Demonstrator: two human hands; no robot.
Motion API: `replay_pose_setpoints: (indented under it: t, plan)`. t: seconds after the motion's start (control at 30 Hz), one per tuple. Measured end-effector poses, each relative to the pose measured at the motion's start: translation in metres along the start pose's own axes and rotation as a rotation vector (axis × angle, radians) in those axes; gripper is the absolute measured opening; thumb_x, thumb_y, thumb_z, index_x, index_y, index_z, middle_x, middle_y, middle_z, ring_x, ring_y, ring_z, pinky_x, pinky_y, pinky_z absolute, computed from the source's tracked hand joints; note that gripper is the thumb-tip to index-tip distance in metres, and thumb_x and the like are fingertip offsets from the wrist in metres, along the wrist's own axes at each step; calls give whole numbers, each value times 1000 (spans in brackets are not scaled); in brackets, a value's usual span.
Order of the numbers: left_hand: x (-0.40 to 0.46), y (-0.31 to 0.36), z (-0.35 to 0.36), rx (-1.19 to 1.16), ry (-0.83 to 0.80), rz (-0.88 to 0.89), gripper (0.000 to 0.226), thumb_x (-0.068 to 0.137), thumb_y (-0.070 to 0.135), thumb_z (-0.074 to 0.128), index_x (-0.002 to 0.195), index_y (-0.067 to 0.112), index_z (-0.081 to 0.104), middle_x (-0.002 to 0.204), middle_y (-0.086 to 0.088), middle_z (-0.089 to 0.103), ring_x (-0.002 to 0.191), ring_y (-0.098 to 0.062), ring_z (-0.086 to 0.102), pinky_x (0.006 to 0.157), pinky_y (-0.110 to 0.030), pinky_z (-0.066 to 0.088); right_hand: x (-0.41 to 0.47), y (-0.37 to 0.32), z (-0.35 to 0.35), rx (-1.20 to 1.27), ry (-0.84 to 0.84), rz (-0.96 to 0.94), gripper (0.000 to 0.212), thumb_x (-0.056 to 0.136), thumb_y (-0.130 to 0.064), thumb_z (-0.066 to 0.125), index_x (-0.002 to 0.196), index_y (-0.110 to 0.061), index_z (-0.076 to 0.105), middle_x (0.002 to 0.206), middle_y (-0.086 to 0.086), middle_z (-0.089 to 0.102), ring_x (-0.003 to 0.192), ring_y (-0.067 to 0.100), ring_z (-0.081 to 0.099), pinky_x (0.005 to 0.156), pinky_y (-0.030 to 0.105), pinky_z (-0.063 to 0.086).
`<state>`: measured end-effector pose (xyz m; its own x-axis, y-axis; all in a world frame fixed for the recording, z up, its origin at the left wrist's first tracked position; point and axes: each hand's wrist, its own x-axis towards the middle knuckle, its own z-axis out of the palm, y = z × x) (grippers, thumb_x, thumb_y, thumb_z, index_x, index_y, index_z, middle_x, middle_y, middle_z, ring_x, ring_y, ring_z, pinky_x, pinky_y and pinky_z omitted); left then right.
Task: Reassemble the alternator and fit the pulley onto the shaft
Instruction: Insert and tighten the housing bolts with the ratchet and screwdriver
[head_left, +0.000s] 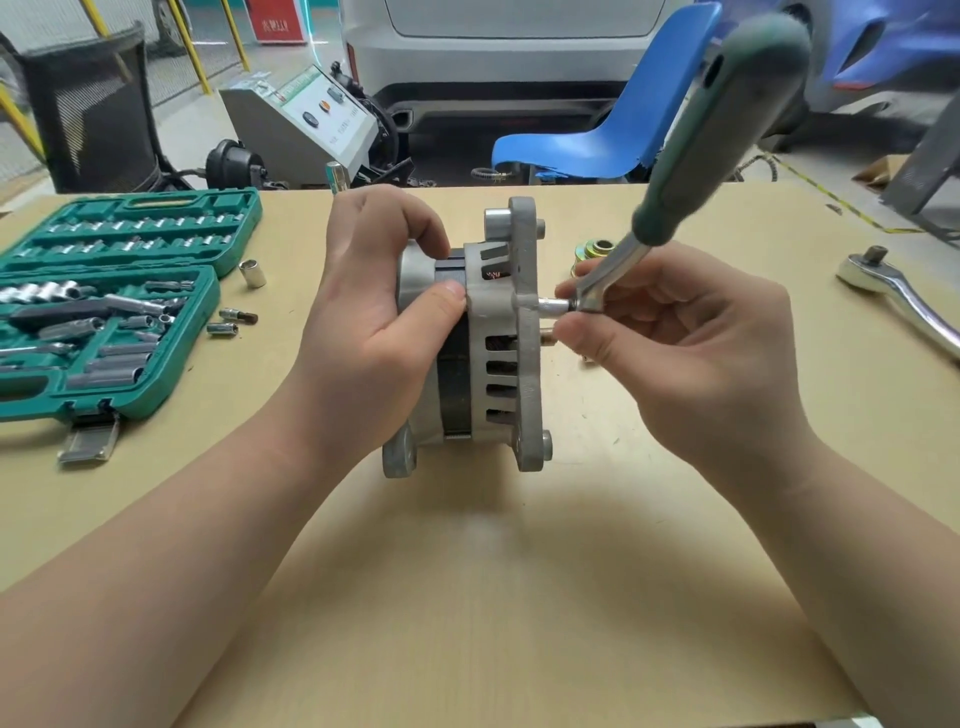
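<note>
The grey alternator (498, 364) stands on edge at the middle of the table, its slotted front housing facing right. My left hand (379, 317) grips its body from the left, thumb on the dark stator band. My right hand (675, 332) holds the head of a green-handled ratchet (727, 130), whose small socket (553, 305) sits on a bolt of the front housing. The handle slants up and to the right, blurred. The brass-coloured pulley (592, 252) lies on the table behind the ratchet, partly hidden. The shaft end (546, 339) pokes out just under the socket.
An open green socket case (109, 301) lies at the left, with loose sockets (253, 273) beside it. A larger chrome ratchet (904, 296) rests at the right edge. A blue chair (613, 135) and a test machine (317, 119) stand beyond the table.
</note>
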<state>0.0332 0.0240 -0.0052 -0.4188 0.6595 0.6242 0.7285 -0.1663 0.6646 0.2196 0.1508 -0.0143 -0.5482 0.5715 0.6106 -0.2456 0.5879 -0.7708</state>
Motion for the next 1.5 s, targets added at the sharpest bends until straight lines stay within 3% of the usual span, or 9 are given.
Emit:
replay_pose_setpoints:
  t: [0.2,0.33,0.5,0.67,0.8,0.93,1.2,1.37,1.5]
  plan:
    - [0,3,1,7,20,-7,22,87,12,59,103,20,47,114,-5,47,108,-8,45,97,-16,35,8,-8,4,163,-14,184,7,87,-15,83,90,-15,76,77,5,77,66,25,75,60,29,58]
    - [-1,3,2,-1,25,-18,22,87,12,59,103,22,47,114,-7,47,107,-10,46,96,-19,36,9,-3,7,279,20,329,17,86,-23,83,86,-7,77,74,14,75,60,27,69,54,27,53]
    - [0,2,0,-11,15,-12,22,87,12,60,103,20,47,113,-7,47,107,-9,45,97,-21,36,13,1,-2,253,-53,260,9,85,-18,83,91,-11,79,79,12,77,65,27,71,58,30,55]
    - [0,1,0,-12,17,1,22,88,11,60,102,22,47,112,-7,47,107,-9,45,98,-23,37,9,8,-11,45,-96,-35,30,77,-2,91,102,-8,74,105,16,77,96,30,76,86,39,64]
    - [-1,1,0,-13,19,-4,22,89,11,60,102,22,47,112,-6,46,107,-9,45,98,-24,38,5,13,-12,-217,-136,-268,30,77,6,92,100,6,72,112,20,72,101,35,73,87,38,62]
    - [-1,1,1,4,40,-5,22,89,11,60,102,21,47,112,-4,46,106,-6,45,97,-20,37,2,9,-12,-188,-127,-216,39,76,-13,93,106,3,74,108,18,74,100,29,77,87,37,65]
    - [-1,5,4,24,55,-12,22,90,9,60,101,21,46,112,-6,45,106,-10,45,99,-21,37,-1,7,-8,-62,-79,-68,34,79,-9,90,109,-3,75,110,10,78,100,20,78,90,28,62]
    - [-1,6,5,19,63,-11,21,89,8,60,101,19,46,112,-6,46,105,-8,45,98,-19,37,-1,7,-5,0,-34,44,29,81,-2,89,107,-6,77,106,11,80,101,27,78,92,46,63]
    - [-1,5,5,18,72,-11,19,89,8,59,100,19,47,111,-5,46,105,-10,45,98,-17,36,1,-1,-2,100,-15,99,25,80,2,86,102,-8,77,97,9,81,88,24,78,81,34,64]
